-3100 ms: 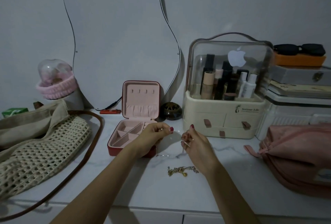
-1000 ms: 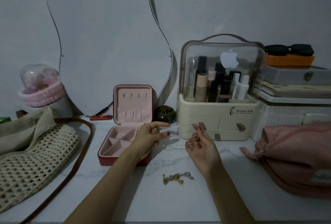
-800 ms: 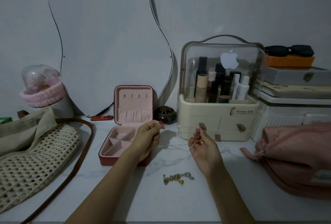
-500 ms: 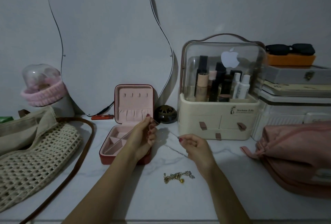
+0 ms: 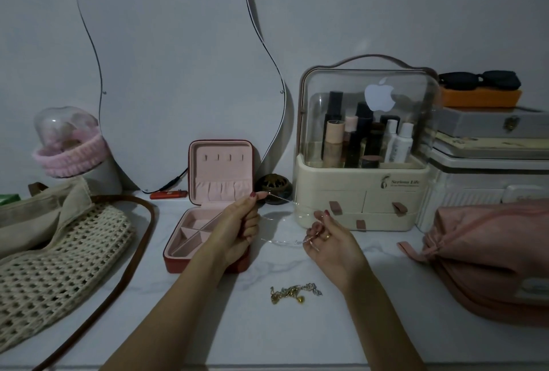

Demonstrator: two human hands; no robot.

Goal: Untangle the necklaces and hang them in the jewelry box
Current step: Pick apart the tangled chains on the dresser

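A thin silver necklace (image 5: 280, 216) stretches in loops between my two hands above the white tabletop. My left hand (image 5: 240, 226) pinches one end just in front of the open pink jewelry box (image 5: 208, 207), whose upright lid shows a row of small hooks. My right hand (image 5: 328, 240) pinches the other end, fingers curled, in front of the cream organizer. A small tangled heap of gold and silver chain (image 5: 294, 293) lies on the table nearer me, between my forearms.
A cream cosmetics organizer (image 5: 361, 192) with a clear lid stands right of the box. A wavy mirror (image 5: 178, 58) leans on the wall behind. A woven bag (image 5: 59, 249) with a brown strap lies left; a pink pouch (image 5: 490, 257) lies right. Stacked cases (image 5: 490, 168) fill the back right.
My left hand has lifted its end of the thin chain up toward the box lid. My right hand has moved right and spread the chain wider. The tangled heap has stayed put.
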